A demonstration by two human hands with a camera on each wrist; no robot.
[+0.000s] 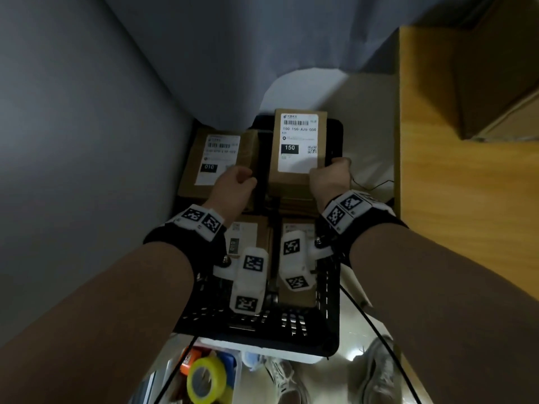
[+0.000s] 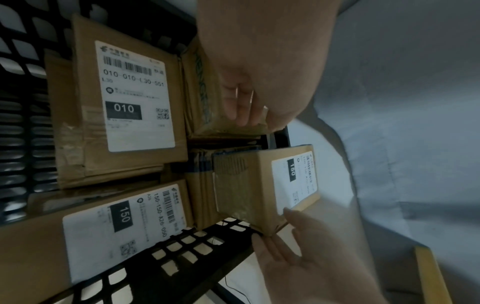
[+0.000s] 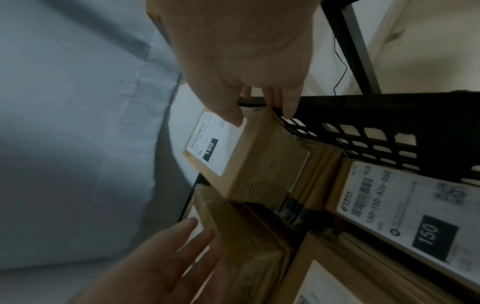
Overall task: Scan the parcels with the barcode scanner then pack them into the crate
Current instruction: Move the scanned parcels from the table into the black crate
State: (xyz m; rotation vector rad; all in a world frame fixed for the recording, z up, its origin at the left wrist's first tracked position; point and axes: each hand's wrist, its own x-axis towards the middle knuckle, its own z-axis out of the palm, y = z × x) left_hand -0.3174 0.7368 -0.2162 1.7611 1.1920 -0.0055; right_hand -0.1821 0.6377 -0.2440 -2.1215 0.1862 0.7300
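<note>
Right hand (image 1: 329,176) grips the top parcel (image 1: 297,150) over the black crate (image 1: 262,330); left hand (image 1: 233,185), fingers relaxed, rests against the neighbouring parcel (image 1: 215,161).

I'm seeing brown labelled parcels (image 1: 297,153) lying label-up, filling the black lattice crate (image 1: 262,330), one raised at the far right.

A parcel-packing corner: labelled cardboard parcels (image 1: 297,153) fill a black crate (image 1: 262,330), tape roll (image 1: 205,379) below.

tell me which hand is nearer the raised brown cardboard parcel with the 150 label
Right. The right hand grips the raised brown cardboard parcel with the 150 label at its near right corner; the left hand is beside it, apart.
</note>
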